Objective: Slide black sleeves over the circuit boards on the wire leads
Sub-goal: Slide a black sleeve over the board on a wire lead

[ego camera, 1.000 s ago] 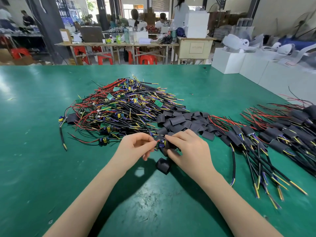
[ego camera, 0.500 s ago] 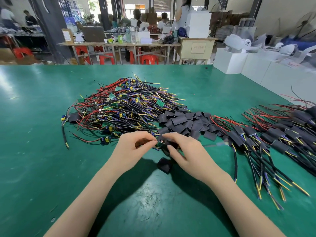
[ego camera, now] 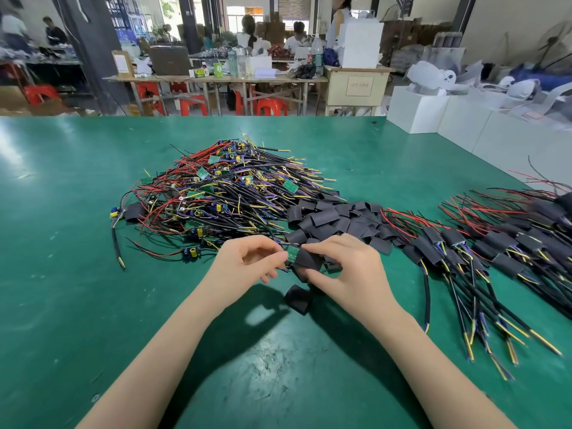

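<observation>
far left on the green table (ego camera: 62,274) i've got the tangled pile of bare wire leads (ego camera: 223,193), red, black and yellow, small green boards scattered through it. moving in, my left hand (ego camera: 247,267) is curled, fingertips pinching the green circuit board (ego camera: 292,253) at its left edge, just above the tabletop. touching that board on its right side is the black sleeve (ego camera: 308,263), part way over it, and my right hand (ego camera: 349,267) grips that sleeve between thumb and forefinger. a loose sleeve (ego camera: 298,298) lies on the table just below both hands. behind them sits the heap of empty sleeves (ego camera: 334,221). off to the right, the finished leads (ego camera: 495,249) lie fanned out, sleeves on.
</observation>
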Available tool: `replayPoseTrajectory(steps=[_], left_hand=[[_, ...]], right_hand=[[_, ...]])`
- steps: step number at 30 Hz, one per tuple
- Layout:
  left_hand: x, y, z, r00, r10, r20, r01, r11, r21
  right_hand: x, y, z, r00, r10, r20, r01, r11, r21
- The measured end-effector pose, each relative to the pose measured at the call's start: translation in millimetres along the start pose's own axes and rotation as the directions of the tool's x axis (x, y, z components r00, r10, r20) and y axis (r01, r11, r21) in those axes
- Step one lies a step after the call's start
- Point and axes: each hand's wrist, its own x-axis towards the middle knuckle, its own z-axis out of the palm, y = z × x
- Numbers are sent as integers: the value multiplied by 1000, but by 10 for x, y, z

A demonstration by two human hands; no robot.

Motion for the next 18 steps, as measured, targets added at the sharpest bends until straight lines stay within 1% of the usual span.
replayPoseTrajectory(steps=[3,10,14,18], left_hand=[[-10,9,14,1000,13,14,-13,1000,-5],[-18,17,9,999,-21,31,23,998,-62],[-19,14,-1,997,-72,34,76,987,-143],[-25,25,-8,987,-146,71,160,951,-265]], right_hand=[[5,-15,23,999,34,5,-35,994,108],[16,5,4,998,51,45,-57,987,147],[28,24,-1,999,36,32,-40,989,140],[6,18,25,999,37,8,-38,982,185]])
